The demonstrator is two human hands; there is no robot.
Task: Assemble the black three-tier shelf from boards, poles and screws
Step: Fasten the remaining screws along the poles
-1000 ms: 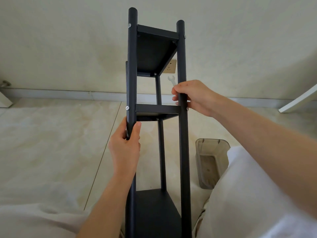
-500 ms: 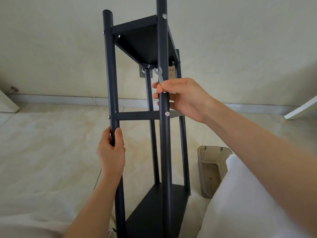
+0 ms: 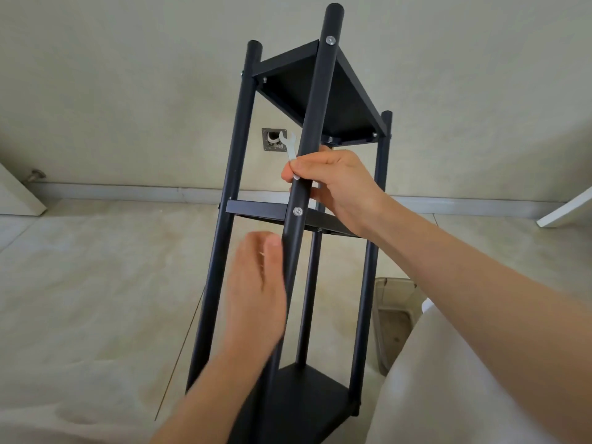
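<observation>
Shelf (image 3: 307,219), black, 3 tiers, stands on pale tile floor (image 3: 96,283) close in front of person, tilted w/ top leaning toward wall (image 3: 128,75). Four poles up; nearest pole (image 3: 315,123) runs diagonally thru centre of view, silver screw head (image 3: 330,40) near its top at top board (image 3: 323,91), another screw (image 3: 298,211) at middle board (image 3: 256,207). Bottom board (image 3: 307,398) sits low betw. poles. R hand (image 3: 336,184) wraps nearest pole just above middle board, fingers curled round it, same grip pinching small silver wrench (image 3: 288,147) against pole, open end sticking up past thumb. L hand (image 3: 256,283) blurred, just left of same pole below middle board, fingers straight and together, holding nothing; contact w/ pole – can't tell. Clear plastic bin (image 3: 394,315) on floor right of shelf, partly behind R forearm. Open wall box (image 3: 274,140) seen betw. poles. White fabric (image 3: 448,379) lower right.
</observation>
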